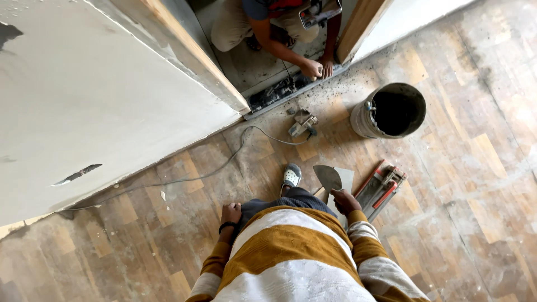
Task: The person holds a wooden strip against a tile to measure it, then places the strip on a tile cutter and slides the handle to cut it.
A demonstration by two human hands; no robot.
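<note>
**Trowel held over dusty parquet**

A trowel (pixel 328 177) is being gripped by the right hand (pixel 345 201), fingers closed round its handle. The left hand (pixel 230 213) is being rested, loosely curled and holding nothing, against the thigh. Worn parquet floor (pixel 475 184) is being stood on beside a white wall (pixel 84 100); a bucket (pixel 390 111) and a tile cutter (pixel 381 187) are lying near. The trowel's long axis is being pointed up-left, towards the doorway.

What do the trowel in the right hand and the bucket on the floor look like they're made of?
The trowel in the right hand looks like metal: a thin, flat, dull grey blade. The bucket is probably plastic or rubber, with a dark inside and a pale, dust-crusted wall.
</note>
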